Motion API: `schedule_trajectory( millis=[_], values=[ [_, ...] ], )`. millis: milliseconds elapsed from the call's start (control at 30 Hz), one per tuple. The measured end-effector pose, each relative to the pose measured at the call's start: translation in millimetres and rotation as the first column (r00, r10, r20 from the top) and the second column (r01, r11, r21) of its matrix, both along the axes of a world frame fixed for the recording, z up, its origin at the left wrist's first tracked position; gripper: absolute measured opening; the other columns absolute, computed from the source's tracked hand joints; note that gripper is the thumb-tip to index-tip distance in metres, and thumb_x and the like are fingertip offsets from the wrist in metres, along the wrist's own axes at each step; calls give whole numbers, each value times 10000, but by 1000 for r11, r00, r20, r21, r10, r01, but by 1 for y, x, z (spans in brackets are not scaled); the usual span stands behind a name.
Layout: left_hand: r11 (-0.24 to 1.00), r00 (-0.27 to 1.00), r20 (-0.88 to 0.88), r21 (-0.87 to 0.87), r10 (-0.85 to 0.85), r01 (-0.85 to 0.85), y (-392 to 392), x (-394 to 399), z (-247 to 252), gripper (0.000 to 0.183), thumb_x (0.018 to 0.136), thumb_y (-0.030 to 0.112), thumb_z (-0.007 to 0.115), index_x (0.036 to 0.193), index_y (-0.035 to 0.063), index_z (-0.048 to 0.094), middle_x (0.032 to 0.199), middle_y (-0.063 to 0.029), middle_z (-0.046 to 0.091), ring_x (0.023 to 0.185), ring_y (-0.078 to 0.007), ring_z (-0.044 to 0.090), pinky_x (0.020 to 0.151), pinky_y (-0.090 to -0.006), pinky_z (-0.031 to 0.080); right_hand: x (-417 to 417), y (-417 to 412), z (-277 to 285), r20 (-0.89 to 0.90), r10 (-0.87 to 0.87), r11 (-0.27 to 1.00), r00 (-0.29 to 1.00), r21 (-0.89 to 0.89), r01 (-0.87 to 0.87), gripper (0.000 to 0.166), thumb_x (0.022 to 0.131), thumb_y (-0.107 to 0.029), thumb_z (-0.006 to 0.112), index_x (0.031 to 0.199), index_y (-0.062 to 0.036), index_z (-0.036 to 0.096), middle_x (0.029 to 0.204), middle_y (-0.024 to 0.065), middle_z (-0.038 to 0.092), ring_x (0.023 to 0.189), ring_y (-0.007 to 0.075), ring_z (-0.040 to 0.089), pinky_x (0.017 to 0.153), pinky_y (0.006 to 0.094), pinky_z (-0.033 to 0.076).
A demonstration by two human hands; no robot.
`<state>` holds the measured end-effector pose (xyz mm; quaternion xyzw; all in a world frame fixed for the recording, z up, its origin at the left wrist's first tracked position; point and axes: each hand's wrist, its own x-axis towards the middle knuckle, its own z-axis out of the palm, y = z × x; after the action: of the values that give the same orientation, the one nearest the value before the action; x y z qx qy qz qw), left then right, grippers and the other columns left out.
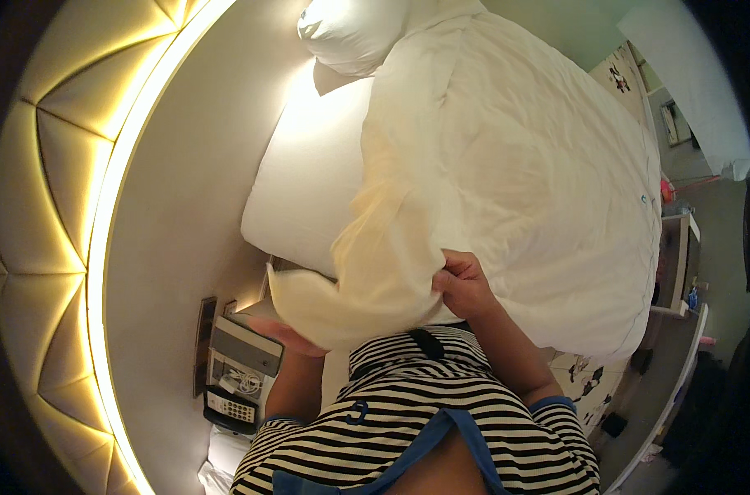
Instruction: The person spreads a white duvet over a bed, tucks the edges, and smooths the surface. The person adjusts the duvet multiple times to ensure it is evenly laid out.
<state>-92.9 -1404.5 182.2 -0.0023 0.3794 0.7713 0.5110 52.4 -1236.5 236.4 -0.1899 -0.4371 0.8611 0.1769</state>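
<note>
A white duvet lies spread and wrinkled over the bed, its near left part lifted and blurred by motion. My right hand grips the duvet's edge between thumb and curled fingers, in front of my waist. To the left, my left hand is under the raised flap, blurred and partly covered, so its fingers cannot be made out. A white fitted sheet shows on the mattress left of the duvet. At the head end, a white pillow is at the top of the view.
A nightstand beside my left arm holds a coiled white cable and a black telephone. The padded, lit headboard panel curves along the left. On the far right are a shelf unit and a patterned floor.
</note>
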Motion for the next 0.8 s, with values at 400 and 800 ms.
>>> schedule_trajectory(
  millis=[400, 800],
  values=[
    [990, 989, 105, -81, -107, 116, 40, 5, -1, 479, 795, 203, 542, 1209, 43, 361, 1180, -125, 441, 1061, -201, 453, 871, -352, 394, -25, -8, -23, 234, -100, 887, 967, 462, -20, 190, 835, -173, 520, 917, -3, 498, 684, 6, 498, 581, 69, 436, 528, 196, 377],
    [983, 971, -179, -125, -156, 134, 29, 16, -25, 389, 820, 161, 497, 1172, 24, 403, 1079, -114, 515, 919, -193, 542, 725, -320, 478, -27, 17, -35, 380, -254, 860, 889, 509, 28, 98, 818, -91, 511, 870, -12, 536, 702, -1, 534, 613, 42, 484, 491, 185, 399]
  ],
)
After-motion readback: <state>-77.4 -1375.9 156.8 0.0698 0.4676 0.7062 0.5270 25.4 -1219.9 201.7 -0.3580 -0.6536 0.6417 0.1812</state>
